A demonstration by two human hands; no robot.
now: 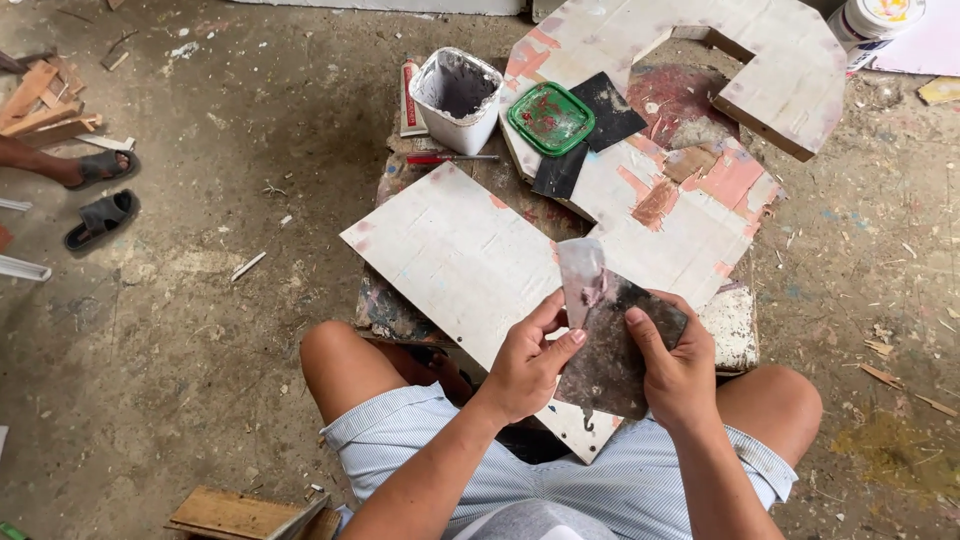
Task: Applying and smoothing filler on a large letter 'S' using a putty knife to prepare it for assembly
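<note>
My left hand (pixel 528 362) and my right hand (pixel 672 370) both grip a dark, worn sheet of sandpaper (pixel 612 345) just above my lap. The sheet's upper corner is pale and curls upward. It hangs over the near end of a white-painted rectangular board (pixel 455 255) that rests on a low paint-stained stand and reaches toward my knees. My bare knees flank the board's near corner.
Behind lie a large notched white board (pixel 740 60), a green square lid (pixel 550 118), black sandpaper pieces (pixel 608 108), a white tub (pixel 457 98), a red pencil (pixel 450 158) and a tube. Another person's sandalled foot (pixel 95 168) and a loose sandal (pixel 100 218) are at left. Wood scraps litter the floor.
</note>
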